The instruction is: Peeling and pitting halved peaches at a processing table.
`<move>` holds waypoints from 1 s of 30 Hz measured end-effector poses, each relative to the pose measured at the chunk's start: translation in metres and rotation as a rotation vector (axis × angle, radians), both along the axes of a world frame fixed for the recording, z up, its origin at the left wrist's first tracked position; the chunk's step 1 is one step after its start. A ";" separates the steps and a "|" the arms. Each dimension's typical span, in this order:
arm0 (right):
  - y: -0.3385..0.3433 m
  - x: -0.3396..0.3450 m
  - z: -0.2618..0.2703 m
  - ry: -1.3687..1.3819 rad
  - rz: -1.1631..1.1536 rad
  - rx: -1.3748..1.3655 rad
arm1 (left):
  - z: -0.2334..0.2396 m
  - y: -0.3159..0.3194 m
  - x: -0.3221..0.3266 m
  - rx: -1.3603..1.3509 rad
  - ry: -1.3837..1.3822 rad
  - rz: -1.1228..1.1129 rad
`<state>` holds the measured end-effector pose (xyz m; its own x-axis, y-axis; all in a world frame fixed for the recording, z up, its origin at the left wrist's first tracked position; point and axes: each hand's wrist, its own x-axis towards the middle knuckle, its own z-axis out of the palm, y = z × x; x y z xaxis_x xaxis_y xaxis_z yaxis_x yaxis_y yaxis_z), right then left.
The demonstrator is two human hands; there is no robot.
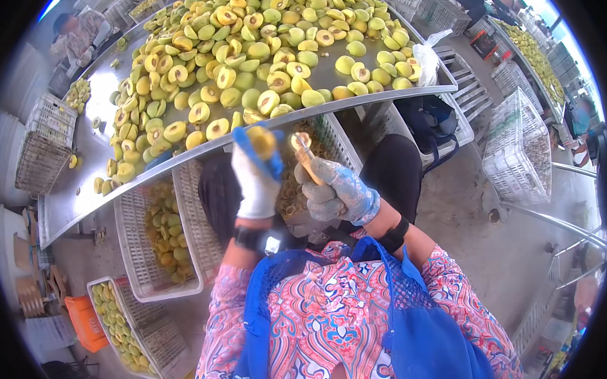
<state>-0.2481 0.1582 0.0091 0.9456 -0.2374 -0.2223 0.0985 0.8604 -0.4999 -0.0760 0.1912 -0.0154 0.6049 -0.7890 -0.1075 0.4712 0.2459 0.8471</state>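
My left hand (255, 176), in a white glove with blue fingers, holds a yellow fruit half (262, 143) that is blurred by motion. In a patterned glove, my right hand (339, 189) grips the wooden handle (313, 170) of a small hand tool. A pale, brownish-centred piece (300, 140) sits at the tool's tip; whether it is a pit or cut flesh I cannot tell. Both hands are just before the near edge of a metal table (341, 108). On it lies a heap of halved, green-yellow stone fruit (238, 56), many with brown centres showing.
Below my hands, a crate (339, 143) holds brownish scraps. Left of my legs stands a white crate (135, 245) with fruit; another fruit crate (152, 315) is lower left. A plastic bag (428, 60) hangs at the table's right corner. Other people work at both sides.
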 end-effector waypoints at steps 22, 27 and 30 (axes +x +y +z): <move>-0.249 -0.008 0.004 1.293 0.250 -2.006 | -0.005 0.090 0.108 0.214 -0.558 0.223; -0.225 -0.032 0.009 0.890 -0.390 -1.003 | 0.037 0.044 0.038 0.060 -0.401 -0.084; -0.177 -0.032 -0.008 0.324 -0.473 -1.311 | 0.019 0.006 0.018 -0.027 -0.459 -0.186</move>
<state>-0.2801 -0.0189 0.0012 0.6722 -0.7089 0.2135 -0.0292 -0.3135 -0.9491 -0.0577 0.1971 0.0039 0.4338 -0.8868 0.1591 0.0894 0.2181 0.9718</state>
